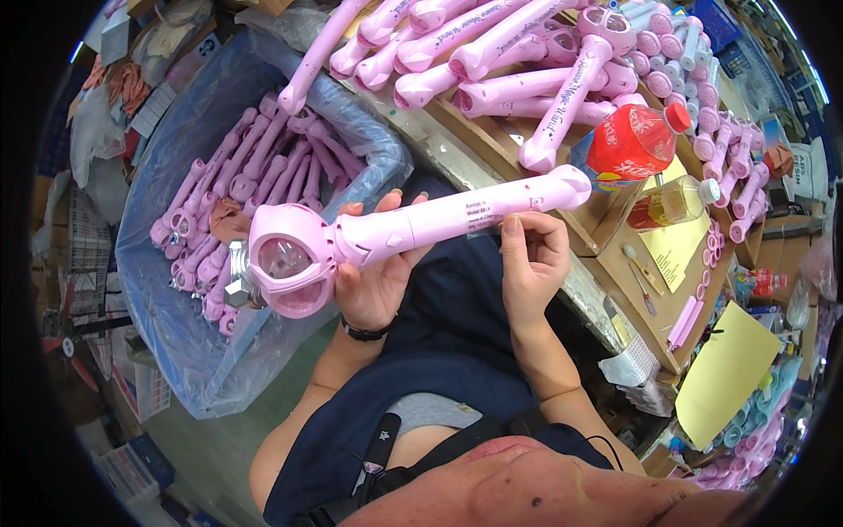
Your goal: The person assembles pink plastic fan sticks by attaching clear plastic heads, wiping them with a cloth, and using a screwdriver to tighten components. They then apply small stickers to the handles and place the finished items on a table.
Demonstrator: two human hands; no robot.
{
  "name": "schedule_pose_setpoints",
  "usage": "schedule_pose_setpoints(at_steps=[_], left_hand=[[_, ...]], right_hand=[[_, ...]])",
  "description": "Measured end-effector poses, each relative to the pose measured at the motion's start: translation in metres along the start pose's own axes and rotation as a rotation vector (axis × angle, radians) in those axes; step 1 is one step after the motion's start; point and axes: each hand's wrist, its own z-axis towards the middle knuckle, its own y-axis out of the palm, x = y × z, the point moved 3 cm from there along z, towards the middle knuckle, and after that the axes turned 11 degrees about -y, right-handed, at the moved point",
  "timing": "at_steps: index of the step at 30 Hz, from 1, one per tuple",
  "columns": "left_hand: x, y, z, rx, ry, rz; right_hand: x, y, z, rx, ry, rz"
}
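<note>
A pink toy wand [439, 220] lies across in front of me, its round head with a clear dome to the left and its handle tilting up to the right. My left hand [373, 294] is wrapped around it from below, just behind the head. Small dark print shows on the handle. At the handle's lower edge, beside that print, the thumb and forefinger of my right hand [537, 263] are pinched together. Something thin and see-through shows by those fingertips; I cannot make out what it is.
Left of me stands a blue plastic-lined bin [140, 255] full of pink wands. More wands [571, 97] are piled on the workbench [632, 281]. A red-labelled bottle [628, 145], a bottle of yellowish liquid [672, 204], a brush [645, 270] and a yellow sheet [729, 373] are to the right.
</note>
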Motion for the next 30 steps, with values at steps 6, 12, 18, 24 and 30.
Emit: schedule_pose_setpoints(at_steps=[6,12,18,24,30], left_hand=[[-0.002,0.009,-0.002,-0.109,0.090,0.217],[0.019,0.000,-0.006,-0.040,0.076,0.213],[0.066,0.010,0.029,-0.195,-0.117,0.285],[0.042,0.032,0.077,0.084,0.023,0.310],[0.004,0.025,0.081,0.269,0.483,0.837]], right_hand=[[0.008,-0.003,0.002,-0.037,-0.131,-0.330],[0.014,-0.043,0.028,0.174,-0.063,-0.366],[-0.024,-0.045,0.046,-0.791,-0.239,-0.645],[-0.008,0.008,0.019,-0.443,-0.406,-0.632],[0.008,0.031,-0.021,-0.279,-0.289,-0.610]])
